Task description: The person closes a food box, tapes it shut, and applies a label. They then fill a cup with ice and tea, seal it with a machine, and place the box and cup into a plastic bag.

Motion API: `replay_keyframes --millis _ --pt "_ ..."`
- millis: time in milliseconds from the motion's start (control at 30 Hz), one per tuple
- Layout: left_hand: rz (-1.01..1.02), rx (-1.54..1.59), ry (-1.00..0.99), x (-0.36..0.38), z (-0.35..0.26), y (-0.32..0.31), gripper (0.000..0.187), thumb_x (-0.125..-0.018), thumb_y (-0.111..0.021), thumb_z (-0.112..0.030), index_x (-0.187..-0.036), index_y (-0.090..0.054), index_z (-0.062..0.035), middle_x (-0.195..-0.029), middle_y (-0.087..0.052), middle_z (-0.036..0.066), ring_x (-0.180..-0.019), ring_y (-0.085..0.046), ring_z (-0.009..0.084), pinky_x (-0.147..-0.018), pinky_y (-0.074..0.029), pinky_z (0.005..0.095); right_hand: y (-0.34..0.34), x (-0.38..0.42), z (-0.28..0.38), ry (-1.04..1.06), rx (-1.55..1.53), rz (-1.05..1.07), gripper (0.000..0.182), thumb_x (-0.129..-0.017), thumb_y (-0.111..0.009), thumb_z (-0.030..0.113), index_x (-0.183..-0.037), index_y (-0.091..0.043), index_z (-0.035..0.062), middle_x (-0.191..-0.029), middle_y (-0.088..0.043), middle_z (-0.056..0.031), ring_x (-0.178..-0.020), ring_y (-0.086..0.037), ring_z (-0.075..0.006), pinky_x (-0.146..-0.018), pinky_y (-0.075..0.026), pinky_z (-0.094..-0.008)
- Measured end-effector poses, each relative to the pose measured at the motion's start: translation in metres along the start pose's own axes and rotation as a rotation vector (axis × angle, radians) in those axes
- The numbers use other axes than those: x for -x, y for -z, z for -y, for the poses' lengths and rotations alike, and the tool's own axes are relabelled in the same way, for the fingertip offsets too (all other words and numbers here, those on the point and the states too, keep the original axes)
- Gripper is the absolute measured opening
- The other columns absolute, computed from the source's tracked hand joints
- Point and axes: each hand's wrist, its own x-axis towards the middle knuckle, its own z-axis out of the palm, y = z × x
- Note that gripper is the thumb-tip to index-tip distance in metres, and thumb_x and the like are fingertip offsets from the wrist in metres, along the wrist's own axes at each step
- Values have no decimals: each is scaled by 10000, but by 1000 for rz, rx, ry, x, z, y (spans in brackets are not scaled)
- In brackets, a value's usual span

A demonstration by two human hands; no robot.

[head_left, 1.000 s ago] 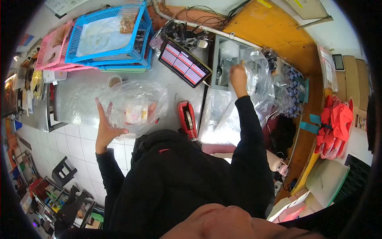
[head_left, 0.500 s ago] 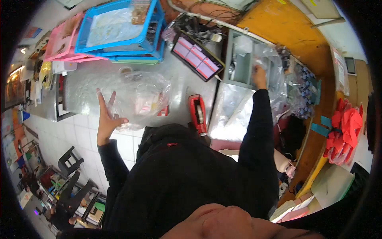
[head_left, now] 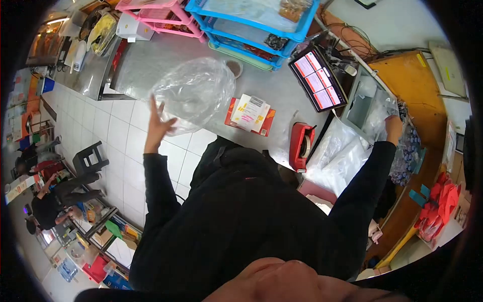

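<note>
Lifting a big clear bag (head_left: 193,90) off the counter (head_left: 282,95), the left hand (head_left: 160,126) has fingers spread under its lower edge, palm against the film, not clamped. I'd say bagging is underway; next the mouth needs opening and the red-and-white packets (head_left: 250,114) beside it brought in. The right hand (head_left: 393,126) is closed on loose plastic by the grey box (head_left: 363,100), its fingers mostly hidden. Whether the bag holds anything is unclear.
</note>
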Motion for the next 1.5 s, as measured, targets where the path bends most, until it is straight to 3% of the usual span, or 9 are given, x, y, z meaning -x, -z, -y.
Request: replay_keyframes --millis 67,167,267,400,733,900,1067,1267,1500 --pt "107 -453 23 -10 75 14 1151 -632 -723 -5 -1484 17 -228 -1355 -387 323 -1051 -583 403 -788 -525 379 47 20 57 -184 27 -111 201 -765 -500 65 -797 -697 82 -822 -670 -163 -793 -654 -332 -700 -509 -416" --pt "167 -549 24 -12 128 12 1210 -568 -767 -44 -1483 9 -204 -1323 -421 318 -1137 -494 461 -900 -473 426 102 57 169 147 -331 -126 196 -800 -532 78 -975 -617 59 -863 -669 -163 -777 -658 -323 -707 -510 -396" --pt "143 -494 -79 -11 130 11 1199 -571 -765 -45 -1482 4 -173 -1335 -417 302 -1145 -493 451 -907 -469 412 103 143 322 541 -875 90 673 -644 -804 225 -1239 -512 107 -1215 -558 -169 -1171 -521 -298 -956 -422 -361" --pt "113 -480 -236 -18 130 22 1162 -601 -759 -47 -1479 0 -121 -1411 -345 257 -1265 -396 404 -994 -405 387 46 245 452 786 -418 237 1036 -520 -821 371 -1418 -318 258 -1392 -323 -164 -1305 -300 -360 -967 -216 -710" --pt "224 -379 -187 -21 136 57 1146 -596 -795 -80 -1469 -54 -49 -1440 -317 229 -1309 -357 367 -1039 -357 366 -8 147 449 312 -265 189 1088 -512 -828 393 -1438 -274 255 -1387 -312 -188 -1333 -251 -382 -988 -183 -701" --pt "266 -348 -229 -15 121 56 1262 -515 -854 -107 -1463 -25 -27 -1449 -296 239 -1307 -356 374 -1040 -356 368 24 223 485 601 -370 64 1183 -504 -841 393 -1472 -170 279 -1482 -208 -198 -1399 -123 -384 -1007 -114 -713" --pt "450 -334 -147 -18 124 46 1381 -465 -914 -161 -1450 42 -6 -1500 -135 252 -1353 -286 350 -1081 -299 349 5 256 496 604 -348 288 1173 -479 -830 357 -1459 -197 242 -1365 -350 -191 -1291 -309 -389 -969 -221 -698" --pt "526 -166 -302 -22 111 19 1421 -476 -910 -157 -1443 123 -27 -1498 -164 249 -1375 -239 342 -1078 -289 352 104 246 429 344 -628 -7 1123 -510 -813 230 -1432 -206 26 -1199 -437 -251 -1160 -420 -390 -990 -361 -416" --pt "712 -191 -355 -36 101 -45 1391 -506 -889 -201 -1438 126 -12 -1465 -221 278 -1346 -277 390 -1092 -276 367 160 283 436 386 -1094 -210 1122 -557 -855 321 -1412 -212 -19 -1326 -381 -201 -1244 -365 -348 -1034 -276 -442"
